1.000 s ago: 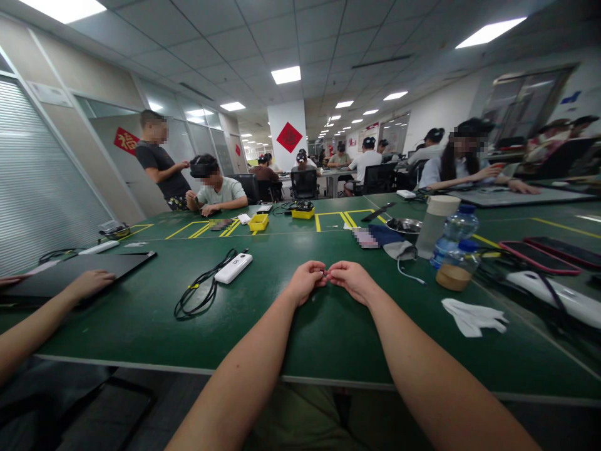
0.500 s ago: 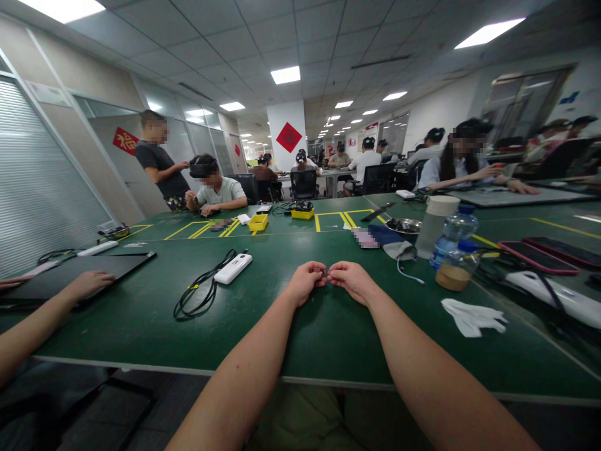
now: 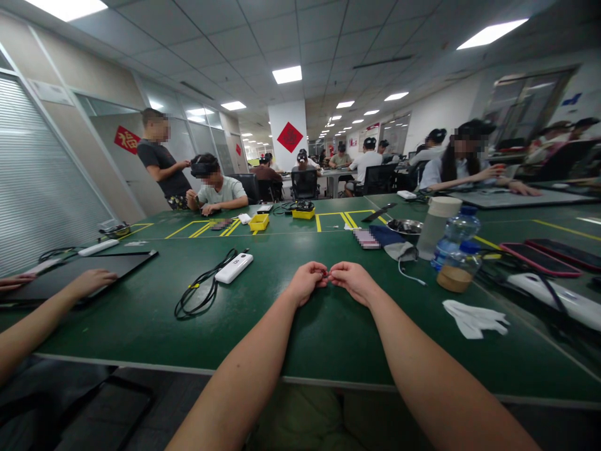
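Your left hand (image 3: 306, 282) and right hand (image 3: 353, 280) meet fingertip to fingertip over the middle of the green table (image 3: 328, 332), both forearms stretched out across its near edge. Each hand is curled, with its fingertips pinched on a small reddish item (image 3: 325, 274) held between the two just above the tabletop; it is too small to identify. To your left a white power bank (image 3: 233, 268) lies touching a coiled black cable (image 3: 200, 293). To your right lies a crumpled white cloth (image 3: 475, 316), with a water bottle (image 3: 457, 241) beyond it. A co-worker's hand (image 3: 91, 280) rests on a dark flat device (image 3: 107, 263) at far left.
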Available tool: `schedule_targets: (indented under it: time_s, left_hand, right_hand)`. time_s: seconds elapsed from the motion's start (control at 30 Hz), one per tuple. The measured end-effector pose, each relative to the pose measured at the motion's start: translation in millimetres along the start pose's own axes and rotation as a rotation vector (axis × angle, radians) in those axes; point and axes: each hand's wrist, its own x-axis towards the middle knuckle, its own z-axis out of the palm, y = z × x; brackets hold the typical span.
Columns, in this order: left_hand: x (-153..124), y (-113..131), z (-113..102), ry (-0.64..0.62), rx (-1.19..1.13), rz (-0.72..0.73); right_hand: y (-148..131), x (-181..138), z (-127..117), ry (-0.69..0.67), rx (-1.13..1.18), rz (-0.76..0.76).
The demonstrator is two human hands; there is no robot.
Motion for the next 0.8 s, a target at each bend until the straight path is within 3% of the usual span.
schedule_targets:
  time_s: [0.8]
  left_hand:
    - [-2.4,2.9,1.0,0.011,0.051,0.026]
  right_hand:
    - [-6.3,-1.0,2.7,0.041,0.036,0.047]
